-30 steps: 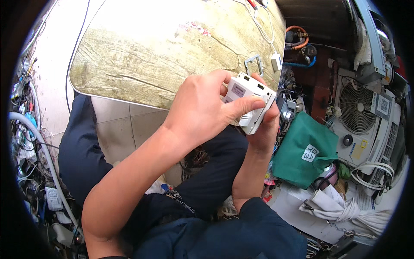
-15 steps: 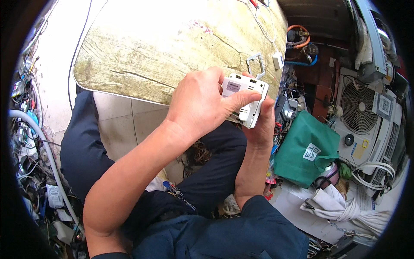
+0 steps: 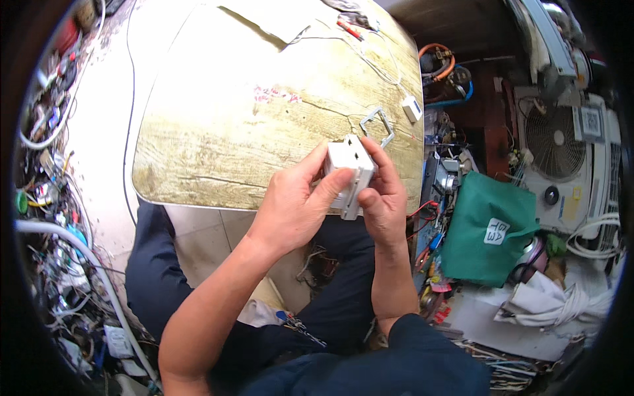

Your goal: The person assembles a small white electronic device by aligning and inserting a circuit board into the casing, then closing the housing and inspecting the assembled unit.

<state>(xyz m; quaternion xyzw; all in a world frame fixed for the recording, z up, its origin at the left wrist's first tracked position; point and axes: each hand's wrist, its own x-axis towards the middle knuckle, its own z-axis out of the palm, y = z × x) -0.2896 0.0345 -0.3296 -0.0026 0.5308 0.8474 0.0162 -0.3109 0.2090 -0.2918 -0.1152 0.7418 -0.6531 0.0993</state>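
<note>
Both hands hold a white plastic device (image 3: 347, 165), box-shaped with a flat faceplate and small slots along its edge; it looks like a wall switch or socket module. My left hand (image 3: 294, 198) grips its back part, thumb laid across toward the faceplate. On the other side, my right hand (image 3: 384, 198) is closed around the faceplate, fingers behind it and thumb at its near edge. The device is held edge-up over the near right edge of the wood-patterned table (image 3: 218, 158). Just beyond my right fingers, a grey rectangular frame (image 3: 378, 127) lies on the table.
A small white box on a cable (image 3: 412, 109) and a red-tipped lead (image 3: 350, 29) lie at the table's right. Right of the table are a green bag (image 3: 489, 231) and a fan unit (image 3: 558, 142). Tangled cables and parts (image 3: 72, 277) fill the left side.
The device has been turned from showing its labelled back to standing edge-up. My right fingers now wrap its far side. The view has shifted, showing more of the table's far part.
</note>
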